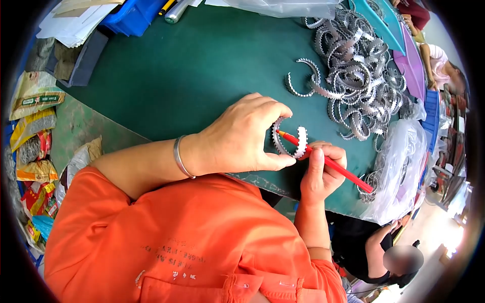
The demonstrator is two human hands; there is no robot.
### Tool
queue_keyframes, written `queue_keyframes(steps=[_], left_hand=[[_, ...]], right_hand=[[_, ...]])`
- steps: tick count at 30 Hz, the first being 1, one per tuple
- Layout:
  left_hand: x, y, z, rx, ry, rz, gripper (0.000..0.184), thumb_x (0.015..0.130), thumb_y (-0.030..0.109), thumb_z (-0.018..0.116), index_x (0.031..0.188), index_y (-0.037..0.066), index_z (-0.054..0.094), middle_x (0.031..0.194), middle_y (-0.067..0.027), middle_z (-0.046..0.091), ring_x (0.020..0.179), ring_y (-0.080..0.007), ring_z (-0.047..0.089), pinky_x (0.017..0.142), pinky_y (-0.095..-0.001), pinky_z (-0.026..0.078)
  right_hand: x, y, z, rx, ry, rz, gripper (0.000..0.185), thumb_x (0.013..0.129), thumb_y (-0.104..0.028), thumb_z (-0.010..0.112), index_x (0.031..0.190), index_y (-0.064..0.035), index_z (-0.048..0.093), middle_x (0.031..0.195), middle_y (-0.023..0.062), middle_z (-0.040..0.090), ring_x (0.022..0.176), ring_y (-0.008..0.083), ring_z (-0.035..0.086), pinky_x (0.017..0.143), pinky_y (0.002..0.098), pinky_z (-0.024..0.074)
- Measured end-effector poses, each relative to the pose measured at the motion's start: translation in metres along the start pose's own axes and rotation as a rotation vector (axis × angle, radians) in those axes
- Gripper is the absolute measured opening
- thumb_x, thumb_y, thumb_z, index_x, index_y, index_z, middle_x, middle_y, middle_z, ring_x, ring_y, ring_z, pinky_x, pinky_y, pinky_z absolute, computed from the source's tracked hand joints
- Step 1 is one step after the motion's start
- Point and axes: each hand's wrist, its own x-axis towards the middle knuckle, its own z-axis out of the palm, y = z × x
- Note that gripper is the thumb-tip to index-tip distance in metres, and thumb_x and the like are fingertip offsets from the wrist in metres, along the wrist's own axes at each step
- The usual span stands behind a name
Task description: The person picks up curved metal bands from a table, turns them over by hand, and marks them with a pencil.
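Note:
My left hand [247,132] pinches a toothed, C-shaped metal ring [301,142] between thumb and fingers, with its gap turned upward. In my right hand [324,170] is a slim red pen-like tool [347,174], held as one holds a pencil. Its pointed tip reaches into the ring and seems to meet the inner side; whether it touches I cannot tell. Just beyond my hands, a loose toothed ring [300,92] lies on the green table [177,65]. A large heap of similar rings [361,76] is piled to the right.
At the right edge are a clear plastic bag [391,171], a teal tray [386,22] and a purple tray [410,63]. A blue bin [132,19] and a grey box [83,60] stand at upper left. Two other people [371,247] are on the right.

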Motion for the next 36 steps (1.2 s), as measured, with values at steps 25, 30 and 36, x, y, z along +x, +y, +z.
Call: queue_keyframes(steps=[25,30,36], left_hand=[[-0.001,-0.003,0.008,0.270,0.029,0.346,0.061,0.056,-0.002,0.070,0.114,0.003,0.052,0.107,-0.0101,0.049,0.097,-0.0278,0.046,0.083,-0.0357,0.039],[-0.002,-0.001,0.009,0.313,0.103,0.329,0.062,0.054,0.001,0.073,0.113,0.004,0.053,0.109,-0.0102,0.046,0.092,-0.0262,0.046,0.078,-0.0341,0.040],[-0.004,0.002,0.005,0.300,0.042,0.298,0.057,0.053,0.000,0.074,0.107,0.005,0.057,0.107,-0.0098,0.046,0.086,-0.0233,0.046,0.073,-0.0321,0.040]], right_hand=[[-0.002,0.006,-0.012,0.122,0.170,-0.234,0.012,0.087,-0.012,0.047,0.081,-0.0041,0.042,0.061,0.0086,0.050,0.052,0.0156,0.044,0.057,0.0313,0.0352],[-0.006,0.006,-0.011,0.061,-0.007,-0.326,0.011,0.084,-0.010,0.052,0.081,-0.0051,0.043,0.062,0.0065,0.050,0.051,0.0158,0.045,0.061,0.0328,0.0365],[-0.004,0.005,-0.014,-0.080,-0.066,-0.384,0.007,0.080,-0.004,0.054,0.080,-0.0035,0.047,0.062,0.0065,0.053,0.051,0.0176,0.048,0.060,0.0329,0.0380]])
